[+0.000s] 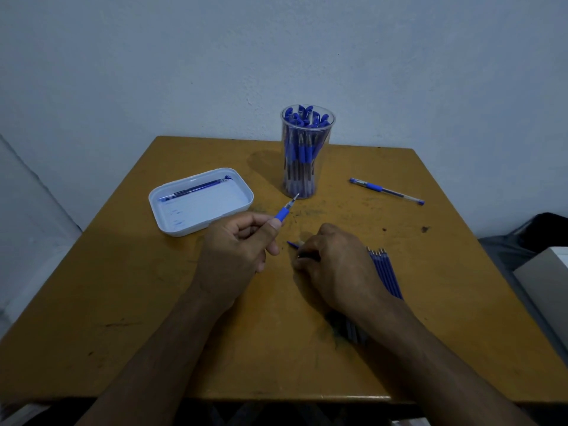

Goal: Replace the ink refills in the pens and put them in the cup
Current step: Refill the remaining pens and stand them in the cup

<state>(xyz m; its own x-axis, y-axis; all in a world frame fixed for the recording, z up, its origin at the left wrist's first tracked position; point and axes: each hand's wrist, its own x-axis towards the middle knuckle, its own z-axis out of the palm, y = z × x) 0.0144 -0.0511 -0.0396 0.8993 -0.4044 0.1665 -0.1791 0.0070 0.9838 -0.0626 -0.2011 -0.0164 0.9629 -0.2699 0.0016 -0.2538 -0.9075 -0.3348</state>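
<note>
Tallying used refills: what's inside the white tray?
One blue refill lies along the far side of the white tray, with blue ink smears on its floor. Nothing covers the tray.

- We see the cup (307, 155) standing tall at the far middle of the desk (123, 302), packed with pens.
- The tray (201, 201) takes the far left; bare desk lies between tray and cup.
- A loose pen (386, 190) lies right of the cup, well apart.
- Refills (385, 272) lie just beside our right hand (335, 265).
- The near left desk offers open room.
</note>
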